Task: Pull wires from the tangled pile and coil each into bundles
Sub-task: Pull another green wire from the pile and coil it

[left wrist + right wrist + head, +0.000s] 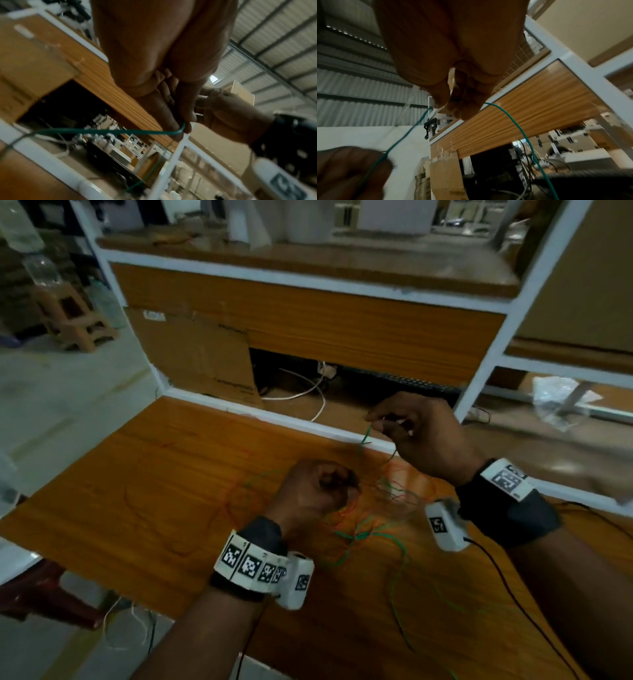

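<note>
A tangle of thin green, orange and red wires (387, 501) lies on the wooden table (144, 494) between my hands. My right hand (411, 433) is raised above the table's far edge and pinches a green wire (363, 440) between thumb and fingers; in the right wrist view the green wire (513, 121) leaves both sides of the fingertips (464, 112). My left hand (318, 487) is curled in a fist low over the pile, and in the left wrist view its fingers (181, 121) grip the green wire (109, 132), which runs off to the left.
A white-framed bench with wood panels (308, 320) stands behind the table, with a cardboard sheet (191, 354) and white cables (308, 395) beneath it. Black camera leads (513, 594) trail across the table's right side. A plastic stool (73, 316) stands at far left.
</note>
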`<state>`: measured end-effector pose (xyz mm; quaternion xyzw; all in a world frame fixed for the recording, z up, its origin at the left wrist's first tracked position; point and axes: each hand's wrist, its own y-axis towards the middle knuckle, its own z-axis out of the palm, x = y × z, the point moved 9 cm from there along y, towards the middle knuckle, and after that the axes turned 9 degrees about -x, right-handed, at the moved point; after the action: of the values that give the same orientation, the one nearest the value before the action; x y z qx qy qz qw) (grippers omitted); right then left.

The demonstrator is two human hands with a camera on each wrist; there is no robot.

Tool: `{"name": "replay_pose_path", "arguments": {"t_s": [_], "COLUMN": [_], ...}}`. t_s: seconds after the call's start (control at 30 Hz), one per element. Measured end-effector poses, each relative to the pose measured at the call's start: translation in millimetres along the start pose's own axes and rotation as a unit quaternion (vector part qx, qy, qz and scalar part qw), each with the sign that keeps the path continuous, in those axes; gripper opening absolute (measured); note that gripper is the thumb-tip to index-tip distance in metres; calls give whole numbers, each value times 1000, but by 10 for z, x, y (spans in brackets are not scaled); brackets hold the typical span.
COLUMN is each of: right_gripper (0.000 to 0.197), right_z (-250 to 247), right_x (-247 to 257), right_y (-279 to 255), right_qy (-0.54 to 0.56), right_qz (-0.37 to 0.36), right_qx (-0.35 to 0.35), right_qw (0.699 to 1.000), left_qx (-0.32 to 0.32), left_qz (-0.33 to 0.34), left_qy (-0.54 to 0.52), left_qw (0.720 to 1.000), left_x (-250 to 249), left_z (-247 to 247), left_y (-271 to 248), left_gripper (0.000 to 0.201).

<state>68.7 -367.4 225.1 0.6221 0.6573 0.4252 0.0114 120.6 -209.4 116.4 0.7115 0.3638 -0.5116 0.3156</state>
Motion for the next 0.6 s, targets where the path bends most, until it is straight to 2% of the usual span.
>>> {"name": "replay_pose_path", "arguments": {"t_s": [0.07,0.13,0.2,0.23,0.3,0.33,0.4,0.47,0.5,0.53,0.6], "right_gripper": [39,51,43,38,36,38,39,32,30,29,28], "right_z": [-122,-220,-202,-139,-28,-38,-239,-626,-835,-1029,-1362], "right_x": [-143,-279,-374,-371,-354,-384,-516,-679,-753,-828,-922], "right_y": [-187,-446,-765,-925,-1236,-1366,-1537,-1690,-1785,-1897,-2139], "right_qy": [37,78,155,200,259,268,269,246,223,200,171], "right_qz": [40,101,172,192,211,223,246,254,254,256,258], "right_qx": [-34,-69,-63,-38,12,16,-22,-71,-85,-89,-79], "right_qw": [998,989,971,960,943,937,931,933,937,941,948], "left_qx": [-13,-50,-79,-87,-86,-83,-79,-97,-129,-171,-245], "left_qz": [-46,-68,-82,-88,-96,-97,-94,-68,-34,1,67], "left_qy": [-131,-238,-332,-365,-387,-381,-347,-248,-168,-84,42], "left_qw": [990,967,936,923,913,916,930,962,977,982,966], "left_x": [-123,-262,-393,-445,-539,-571,-573,-509,-471,-432,-435], "left_z": [168,301,441,536,766,881,1052,1095,1038,946,788], "left_y": [0,24,44,47,24,8,-16,-52,-82,-116,-198], "left_gripper": [14,12,15,20,30,29,19,11,9,13,40]}}
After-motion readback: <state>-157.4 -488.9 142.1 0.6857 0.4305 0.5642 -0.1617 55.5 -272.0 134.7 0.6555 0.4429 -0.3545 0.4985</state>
